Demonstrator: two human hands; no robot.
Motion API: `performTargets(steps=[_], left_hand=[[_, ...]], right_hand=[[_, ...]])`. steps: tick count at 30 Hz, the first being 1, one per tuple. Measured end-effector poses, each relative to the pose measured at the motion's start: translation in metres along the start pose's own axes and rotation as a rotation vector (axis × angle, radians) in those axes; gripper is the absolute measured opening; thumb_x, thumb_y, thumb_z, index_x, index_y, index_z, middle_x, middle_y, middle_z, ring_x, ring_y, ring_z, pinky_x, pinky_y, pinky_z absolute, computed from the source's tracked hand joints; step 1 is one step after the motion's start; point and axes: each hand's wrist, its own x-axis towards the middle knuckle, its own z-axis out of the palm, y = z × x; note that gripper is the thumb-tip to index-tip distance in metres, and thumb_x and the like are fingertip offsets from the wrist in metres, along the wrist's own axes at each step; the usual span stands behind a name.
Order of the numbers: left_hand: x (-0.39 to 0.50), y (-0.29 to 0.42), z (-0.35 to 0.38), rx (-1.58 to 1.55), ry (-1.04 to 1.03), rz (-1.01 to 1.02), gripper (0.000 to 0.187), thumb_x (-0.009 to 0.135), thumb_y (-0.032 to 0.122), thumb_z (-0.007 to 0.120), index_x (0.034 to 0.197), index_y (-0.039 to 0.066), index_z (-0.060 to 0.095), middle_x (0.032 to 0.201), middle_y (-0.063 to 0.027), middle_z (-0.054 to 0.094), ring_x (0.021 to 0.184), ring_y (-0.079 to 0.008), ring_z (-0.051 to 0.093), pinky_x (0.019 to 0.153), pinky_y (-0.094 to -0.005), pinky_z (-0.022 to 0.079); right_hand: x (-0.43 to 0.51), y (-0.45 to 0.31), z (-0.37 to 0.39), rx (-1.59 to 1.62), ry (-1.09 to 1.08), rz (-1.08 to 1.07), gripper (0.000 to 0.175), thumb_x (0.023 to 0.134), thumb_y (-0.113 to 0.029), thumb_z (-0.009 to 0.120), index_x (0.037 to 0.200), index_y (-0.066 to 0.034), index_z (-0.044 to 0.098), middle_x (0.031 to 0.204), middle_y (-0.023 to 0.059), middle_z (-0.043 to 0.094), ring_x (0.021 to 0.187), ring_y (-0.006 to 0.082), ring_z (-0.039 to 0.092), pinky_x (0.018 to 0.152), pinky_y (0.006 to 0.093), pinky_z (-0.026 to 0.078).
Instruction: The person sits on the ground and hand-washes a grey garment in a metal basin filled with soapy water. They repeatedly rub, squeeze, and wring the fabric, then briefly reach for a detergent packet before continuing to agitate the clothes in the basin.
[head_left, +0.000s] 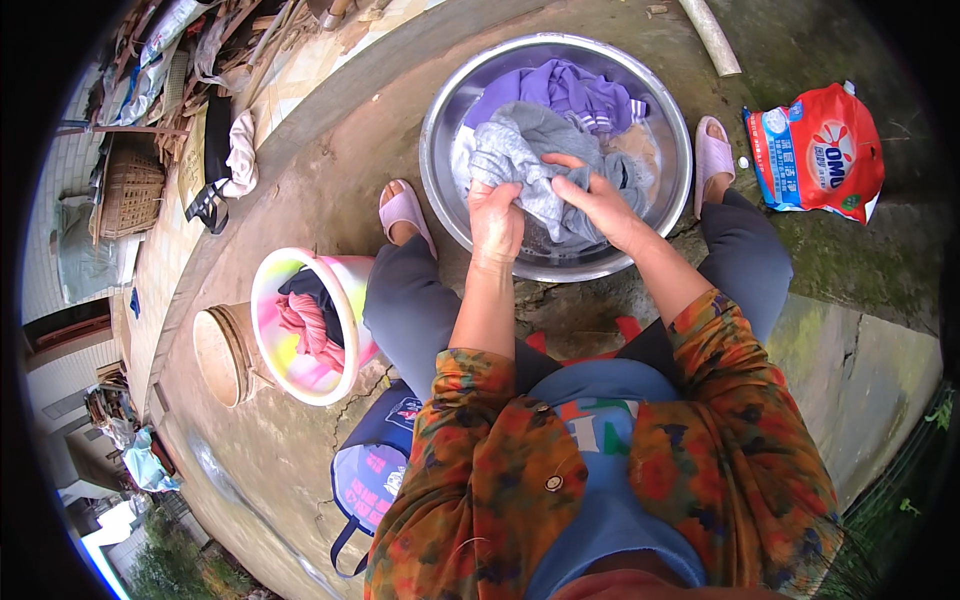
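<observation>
Between my feet, a wide stainless steel basin holds wet clothes and some sudsy water. Both my hands are over its near half, gripping a light grey cloth garment that is bunched up. My left hand pinches the left side of the fabric. On the right, my right hand has its thumb and fingers around another fold of it. Behind the grey garment lies a purple garment with white-striped edges. A beige cloth shows at the basin's right side, partly covered.
A red Omo detergent bag lies right of my foot. Left of my leg, a multicoloured bucket holds pink and dark clothes, beside a beige bucket and a blue bag. A pipe lies at the top right.
</observation>
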Motion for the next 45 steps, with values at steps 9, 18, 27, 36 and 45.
performTargets(steps=[9, 18, 27, 36, 45], left_hand=[[-0.001, -0.052, -0.022, -0.110, 0.174, -0.163, 0.035, 0.083, -0.008, 0.052, 0.116, 0.001, 0.062, 0.115, -0.0108, 0.066, 0.110, -0.0257, 0.063, 0.098, -0.0439, 0.051], [-0.007, -0.086, -0.048, -0.306, 0.691, -0.640, 0.079, 0.099, 0.033, 0.060, 0.157, 0.002, 0.016, 0.146, -0.0305, 0.039, 0.136, -0.0459, 0.041, 0.111, -0.0583, 0.040], [0.008, -0.083, -0.091, -0.482, 0.141, -0.496, 0.050, 0.100, 0.039, 0.058, 0.122, -0.005, 0.052, 0.103, -0.0187, 0.063, 0.099, -0.0299, 0.066, 0.082, -0.0371, 0.059], [-0.005, -0.104, -0.066, -0.168, 0.398, -0.349, 0.030, 0.098, 0.019, 0.047, 0.111, -0.003, 0.062, 0.101, -0.0138, 0.069, 0.088, -0.0266, 0.070, 0.081, -0.0412, 0.058], [0.008, -0.066, -0.071, -0.217, 0.263, -0.429, 0.054, 0.094, 0.049, 0.056, 0.117, 0.000, 0.062, 0.110, -0.0153, 0.069, 0.101, -0.0314, 0.068, 0.090, -0.0460, 0.055]], right_hand=[[0.000, 0.032, -0.013, -0.219, 0.150, 0.006, 0.045, 0.076, -0.016, 0.072, 0.119, -0.0023, 0.068, 0.089, 0.0058, 0.072, 0.077, 0.0119, 0.064, 0.073, 0.0283, 0.051], [-0.002, 0.018, -0.033, -0.564, 0.466, -0.152, 0.038, 0.075, -0.004, 0.068, 0.114, -0.0031, 0.067, 0.091, 0.0127, 0.073, 0.081, 0.0213, 0.069, 0.077, 0.0328, 0.054], [-0.065, 0.018, 0.056, -1.029, -0.151, -0.658, 0.034, 0.067, -0.011, 0.068, 0.101, -0.0103, 0.064, 0.094, 0.0028, 0.065, 0.097, 0.0253, 0.060, 0.077, 0.0390, 0.038], [0.021, 0.035, 0.017, -1.056, 0.406, -0.101, 0.052, 0.084, -0.055, 0.064, 0.090, -0.0033, 0.073, 0.084, 0.0209, 0.072, 0.081, 0.0394, 0.071, 0.076, 0.0477, 0.056], [-0.003, 0.040, 0.024, -0.789, 0.300, -0.377, 0.042, 0.078, -0.039, 0.079, 0.094, -0.0020, 0.065, 0.101, 0.0142, 0.065, 0.097, 0.0368, 0.063, 0.083, 0.0446, 0.050]])
